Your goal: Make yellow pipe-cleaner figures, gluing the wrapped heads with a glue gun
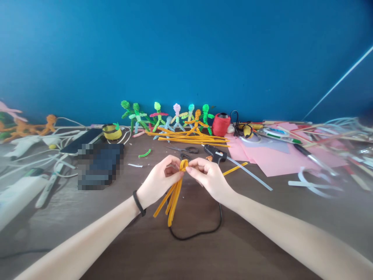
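Note:
Between my two hands is a bundle of orange pipe cleaners (175,196), coiled into a small loop at the top with several loose ends hanging down toward the table. My left hand (161,175) pinches it just below and beside the loop. The fingertips of my right hand (208,175) close on the loop's other side. Behind my hands lie a pair of scissors (190,150) and a black hot glue gun (215,153), whose cord curves round below my hands. More straight orange pipe cleaners (189,138) lie in a pile farther back.
Finished pipe-cleaner figures (177,114) line the blue wall. A red thread spool (220,124) stands right of them. Pink paper sheets (274,159) and sticks cover the right side. Phones (83,140), white cables and a yellow tape measure (112,132) are on the left.

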A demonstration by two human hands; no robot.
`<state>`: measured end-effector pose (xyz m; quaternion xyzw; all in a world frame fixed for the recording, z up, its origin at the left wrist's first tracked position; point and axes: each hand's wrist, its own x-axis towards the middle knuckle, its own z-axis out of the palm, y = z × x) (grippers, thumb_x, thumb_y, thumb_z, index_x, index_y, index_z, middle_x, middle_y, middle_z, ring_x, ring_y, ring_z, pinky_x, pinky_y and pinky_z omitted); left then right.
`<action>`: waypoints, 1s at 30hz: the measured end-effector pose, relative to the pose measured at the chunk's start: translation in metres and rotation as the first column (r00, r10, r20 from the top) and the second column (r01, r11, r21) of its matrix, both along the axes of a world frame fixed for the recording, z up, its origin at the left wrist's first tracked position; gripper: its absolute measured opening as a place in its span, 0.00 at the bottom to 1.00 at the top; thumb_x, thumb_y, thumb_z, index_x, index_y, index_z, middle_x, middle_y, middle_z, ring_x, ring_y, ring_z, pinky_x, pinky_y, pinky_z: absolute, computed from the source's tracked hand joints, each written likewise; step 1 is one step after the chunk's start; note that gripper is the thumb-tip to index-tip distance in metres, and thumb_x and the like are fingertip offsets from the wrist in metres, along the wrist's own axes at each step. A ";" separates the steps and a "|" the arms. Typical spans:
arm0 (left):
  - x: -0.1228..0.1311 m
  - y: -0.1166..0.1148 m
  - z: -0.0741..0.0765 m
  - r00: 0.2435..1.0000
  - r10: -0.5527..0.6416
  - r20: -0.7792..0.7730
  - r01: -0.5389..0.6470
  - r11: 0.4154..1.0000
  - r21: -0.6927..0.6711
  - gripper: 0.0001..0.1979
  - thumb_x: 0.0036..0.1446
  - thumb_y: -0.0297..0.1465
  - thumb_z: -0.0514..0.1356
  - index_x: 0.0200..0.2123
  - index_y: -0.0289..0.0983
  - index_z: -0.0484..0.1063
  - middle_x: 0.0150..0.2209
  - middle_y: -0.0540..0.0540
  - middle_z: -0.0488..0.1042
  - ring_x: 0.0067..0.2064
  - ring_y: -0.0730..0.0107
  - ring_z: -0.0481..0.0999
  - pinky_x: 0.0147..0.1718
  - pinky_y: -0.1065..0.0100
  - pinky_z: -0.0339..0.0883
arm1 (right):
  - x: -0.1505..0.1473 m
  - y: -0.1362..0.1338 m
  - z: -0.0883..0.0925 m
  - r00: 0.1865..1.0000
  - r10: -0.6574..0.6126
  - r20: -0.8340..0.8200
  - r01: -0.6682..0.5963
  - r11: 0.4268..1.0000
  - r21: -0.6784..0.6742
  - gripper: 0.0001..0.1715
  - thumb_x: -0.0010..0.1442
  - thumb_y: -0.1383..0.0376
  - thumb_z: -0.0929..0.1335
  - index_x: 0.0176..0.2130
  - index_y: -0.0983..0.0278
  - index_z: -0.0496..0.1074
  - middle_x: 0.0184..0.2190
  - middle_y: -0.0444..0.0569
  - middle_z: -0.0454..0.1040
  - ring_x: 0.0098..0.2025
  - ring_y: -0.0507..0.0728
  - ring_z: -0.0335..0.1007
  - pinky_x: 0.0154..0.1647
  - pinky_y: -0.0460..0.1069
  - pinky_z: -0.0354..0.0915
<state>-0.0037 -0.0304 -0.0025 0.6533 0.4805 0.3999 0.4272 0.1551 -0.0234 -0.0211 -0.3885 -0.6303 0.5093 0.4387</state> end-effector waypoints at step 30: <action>0.006 -0.008 -0.008 0.959 0.137 0.249 -0.115 0.988 -0.101 0.12 0.47 0.29 0.60 0.39 0.37 0.71 0.35 0.47 0.75 0.35 0.71 0.72 0.32 0.73 0.63 | 0.023 0.010 0.027 0.748 0.650 0.137 -0.571 0.734 -0.366 0.17 0.59 0.54 0.60 0.31 0.66 0.64 0.16 0.43 0.70 0.15 0.48 0.64 0.16 0.42 0.58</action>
